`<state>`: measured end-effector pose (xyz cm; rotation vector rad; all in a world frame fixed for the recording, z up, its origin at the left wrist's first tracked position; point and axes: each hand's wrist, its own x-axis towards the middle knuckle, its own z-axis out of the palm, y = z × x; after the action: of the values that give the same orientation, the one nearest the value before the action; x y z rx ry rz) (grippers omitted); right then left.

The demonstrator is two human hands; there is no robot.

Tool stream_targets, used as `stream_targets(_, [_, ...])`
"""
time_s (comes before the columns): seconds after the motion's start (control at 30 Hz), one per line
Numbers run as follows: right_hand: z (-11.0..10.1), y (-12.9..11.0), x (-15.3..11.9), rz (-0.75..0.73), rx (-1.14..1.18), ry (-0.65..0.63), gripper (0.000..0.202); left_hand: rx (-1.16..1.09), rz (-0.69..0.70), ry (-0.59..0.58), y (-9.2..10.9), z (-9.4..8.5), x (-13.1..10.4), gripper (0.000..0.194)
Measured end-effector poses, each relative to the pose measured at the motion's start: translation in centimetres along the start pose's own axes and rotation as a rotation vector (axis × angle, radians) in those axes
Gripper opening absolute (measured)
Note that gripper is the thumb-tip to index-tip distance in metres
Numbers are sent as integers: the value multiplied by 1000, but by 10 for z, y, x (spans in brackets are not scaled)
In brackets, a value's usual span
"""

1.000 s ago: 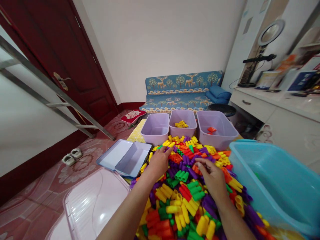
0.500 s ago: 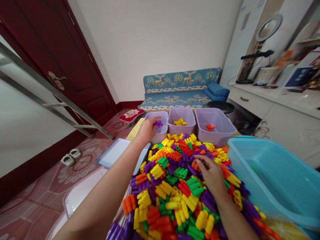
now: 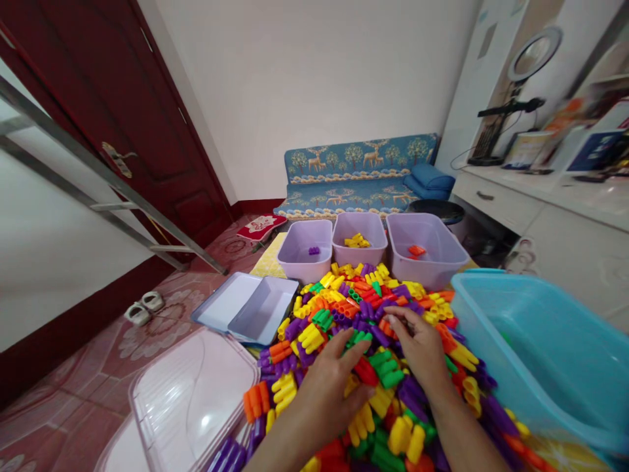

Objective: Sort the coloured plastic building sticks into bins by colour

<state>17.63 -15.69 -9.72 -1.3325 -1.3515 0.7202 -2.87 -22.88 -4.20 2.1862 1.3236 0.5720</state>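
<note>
A heap of plastic building pieces (image 3: 284, 392) shaped like joined tubes, in yellow, purple, orange, red and green, spreads before me. Over its middle, my left hand (image 3: 333, 379) is open, its spread fingers reaching down by a green piece (image 3: 361, 336). My right hand (image 3: 419, 341) rests at the heap's right side with bent fingers apart, thumb and index beside an orange piece (image 3: 386, 328); whether they touch it is unclear. Behind the heap, one lilac bin (image 3: 303, 267) holds a purple piece (image 3: 314, 250), the middle bin (image 3: 360, 255) yellow pieces, the right bin (image 3: 427, 270) orange-red ones.
A large blue tub (image 3: 521, 347) stands at the right edge of the heap. To the left lie an open shallow case (image 3: 263, 308) and a clear lid (image 3: 196, 393). A ladder (image 3: 108, 180) leans farther left; a patterned sofa (image 3: 351, 190) is behind.
My left hand has come back from the left lilac bin to the heap, and the purple piece it held now lies in that bin. My right hand has hardly moved.
</note>
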Motion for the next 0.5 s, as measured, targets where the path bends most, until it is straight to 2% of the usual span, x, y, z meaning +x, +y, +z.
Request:
stream_targets(0.1, [1, 1, 0, 0, 13, 6, 28, -12, -8, 82, -6, 14, 2, 64])
stream_targets(0.2, [1, -1, -1, -34, 9, 38, 27, 0, 21, 170, -8, 16, 12, 53])
stream_targets(0.27, [-1, -4, -2, -107, -44, 84, 24, -3, 33, 215, -10, 14, 18, 43])
stream_targets(0.4, [-9, -10, 0, -295, -285, 160, 23, -45, -9, 329, -20, 19, 29, 21])
stream_targets(0.5, [-12, -8, 4, -388, -507, 65, 37, -87, -53, 457, -31, 29, 32, 22])
